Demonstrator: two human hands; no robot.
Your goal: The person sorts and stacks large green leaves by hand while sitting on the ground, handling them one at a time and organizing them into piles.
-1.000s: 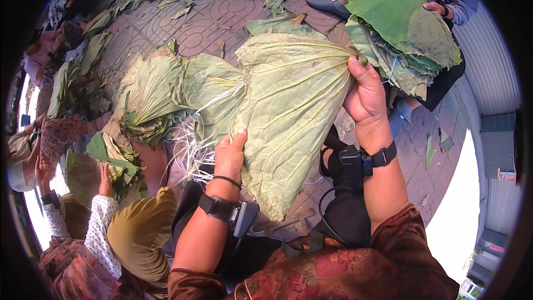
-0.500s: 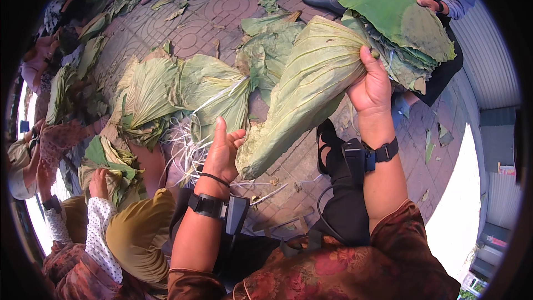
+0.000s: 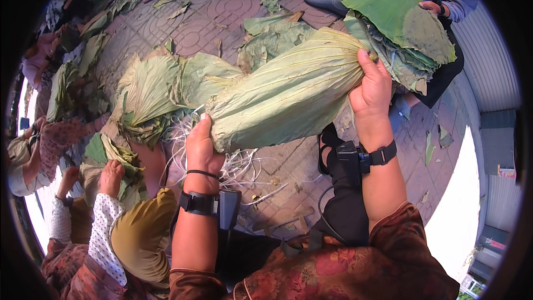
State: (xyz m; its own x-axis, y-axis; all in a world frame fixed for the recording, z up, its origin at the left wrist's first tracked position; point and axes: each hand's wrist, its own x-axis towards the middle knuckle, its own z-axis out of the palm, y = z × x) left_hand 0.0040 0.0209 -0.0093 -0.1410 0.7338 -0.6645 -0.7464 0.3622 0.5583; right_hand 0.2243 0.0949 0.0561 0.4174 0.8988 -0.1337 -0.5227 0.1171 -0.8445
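1. The reddish-grey patterned paving (image 3: 194,33) spread beneath everything, with torn leaf scraps scattered over its far part.
2. A pale grey corrugated wall (image 3: 491,55) curved up along the right rim.
3. The pale green, yellow-veined folded leaf (image 3: 283,97) was stretched in the air between the person's two hands, tilted with its gathered end up at the right and its broad, ragged end lower at the left.
4. Just beyond that gathered end, a co-worker in a blue-grey sleeve (image 3: 458,3) held a thick stack of dark and bright green leaves (image 3: 400,28).
5. On the left lay a fanned pile of dry, pleated, yellowish-green leaves (image 3: 152,86); the folded leaf's broad end overlapped part of it in view.
6. At lower left, a co-worker in white dotted sleeves (image 3: 108,222) had both hands at a small green-and-yellow leaf bundle (image 3: 102,169). People farther up that rim were too dim to make out well.
7. A tangle of thin white plastic string (image 3: 241,166) showed below the leaf, beside the left wrist.
8. The right hand (image 3: 372,86) was closed on the gathered end, thumb on top.
9. The left hand (image 3: 204,147) gripped the broad end's edge, thumb upward.
10. A black strap (image 3: 383,154) circled the right wrist.
11. A stubby green stem end (image 3: 373,57) poked out past the right thumb.
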